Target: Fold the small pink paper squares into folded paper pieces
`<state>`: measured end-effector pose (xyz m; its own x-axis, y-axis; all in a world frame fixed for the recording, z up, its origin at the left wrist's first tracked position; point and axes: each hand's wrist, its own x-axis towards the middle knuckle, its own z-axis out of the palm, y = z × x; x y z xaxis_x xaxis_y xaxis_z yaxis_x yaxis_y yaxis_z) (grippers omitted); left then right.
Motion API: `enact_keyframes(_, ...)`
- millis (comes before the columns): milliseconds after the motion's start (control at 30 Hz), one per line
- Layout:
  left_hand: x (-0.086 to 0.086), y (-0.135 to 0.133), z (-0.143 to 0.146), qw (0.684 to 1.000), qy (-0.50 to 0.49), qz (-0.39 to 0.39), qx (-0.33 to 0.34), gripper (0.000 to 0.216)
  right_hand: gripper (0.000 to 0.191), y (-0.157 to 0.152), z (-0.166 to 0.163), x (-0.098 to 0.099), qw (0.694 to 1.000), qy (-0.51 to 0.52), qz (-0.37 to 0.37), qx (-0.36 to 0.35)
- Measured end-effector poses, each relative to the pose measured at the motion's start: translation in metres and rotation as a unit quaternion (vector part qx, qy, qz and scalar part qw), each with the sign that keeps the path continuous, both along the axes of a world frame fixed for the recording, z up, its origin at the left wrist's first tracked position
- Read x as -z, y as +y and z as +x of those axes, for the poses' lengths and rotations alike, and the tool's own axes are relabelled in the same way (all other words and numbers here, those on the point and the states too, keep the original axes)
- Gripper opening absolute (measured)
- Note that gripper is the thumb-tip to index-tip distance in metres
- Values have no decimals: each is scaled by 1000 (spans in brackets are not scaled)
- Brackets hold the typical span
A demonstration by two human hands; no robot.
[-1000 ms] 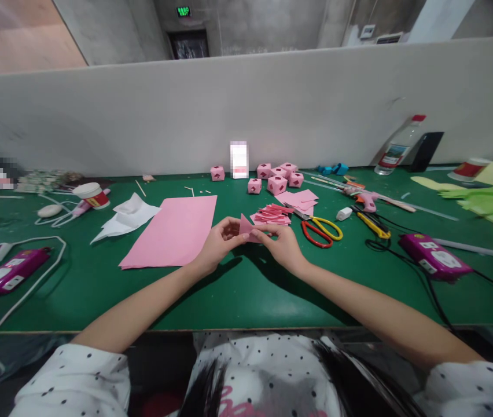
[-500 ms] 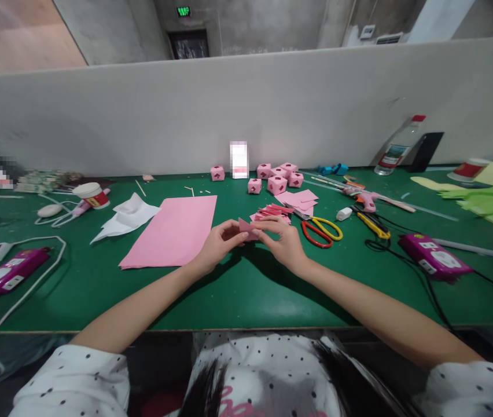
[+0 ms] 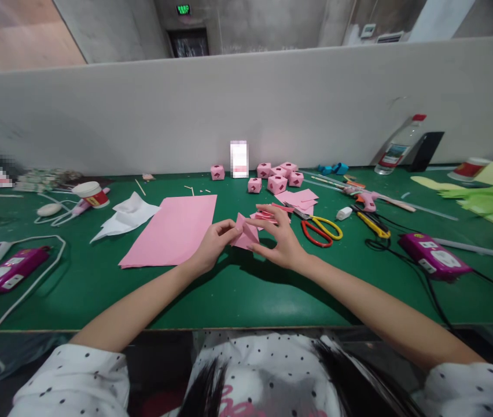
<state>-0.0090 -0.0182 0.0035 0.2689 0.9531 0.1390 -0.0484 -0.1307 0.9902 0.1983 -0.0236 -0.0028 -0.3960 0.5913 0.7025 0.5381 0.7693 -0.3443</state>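
Note:
Between my hands is a small creased piece of pink paper [image 3: 247,235], raised above the green table. My left hand [image 3: 212,246] pinches its left edge between thumb and fingers. On the other side, my right hand [image 3: 282,238] has its fingers spread, thumb and fingertips close to the paper's right edge; whether they touch it I cannot tell. Just behind the right hand lie folded pink and red strips [image 3: 268,215], partly hidden by its fingers. A stack of large pink sheets [image 3: 172,231] lies left of my left hand.
Scissors with red and yellow handles [image 3: 322,230] lie right of my hands. Several pink paper cubes [image 3: 277,185] sit near the partition, beside a blurred upright phone [image 3: 239,159]. Further right are a glue gun [image 3: 365,198], a yellow cutter [image 3: 373,225] and a purple power strip [image 3: 435,256].
The pink paper has been opened out and shows a larger face. My right hand has loosened from its pinch, its fingers spreading, while my left hand keeps its hold.

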Motion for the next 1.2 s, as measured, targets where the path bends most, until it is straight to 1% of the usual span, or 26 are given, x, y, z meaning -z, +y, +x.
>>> enact_keyframes(67, 0, -1, 0, 1000, -4, -4, 11, 28, 45, 0, 0, 1, 1000, -15, 9, -6)
enact_keyframes(200, -1, -2, 1, 1000, -4, -12, 20, 26, 44, 1, -1, 2, 1000, -30, 4, 4)
enact_keyframes(433, -1, -2, 3, 999, -15, -29, 36, 25, 37, 2, 0, 4, 999, -30, 17, 4)
enact_keyframes(567, 0, -2, 3, 998, -29, -41, 43, 25, 38, 1, -1, 3, 1000, -25, 11, 14)
enact_keyframes(667, -1, -3, 2, 999, -33, -23, 33, 24, 40, -1, -2, 1, 1000, -6, 19, 23)
enact_keyframes(800, -1, -1, 1, 999, -40, 14, -4, 22, 44, -6, -2, -3, 998, 42, 22, 39)
enact_keyframes(867, 0, 1, 1, 998, -50, 21, -20, 23, 40, -6, -2, -4, 997, 57, 22, 50)
enact_keyframes(1033, 2, 4, 1, 997, -75, 1, -32, 29, 19, -4, -1, -4, 995, 76, 24, 65)
enact_keyframes(1133, 2, 3, 1, 997, -71, 3, -28, 31, 18, -5, -3, -5, 994, 90, 19, 59)
enact_keyframes(1200, 1, 2, 1, 997, -66, 17, -29, 31, 17, -5, -5, -5, 994, 98, -3, 52)
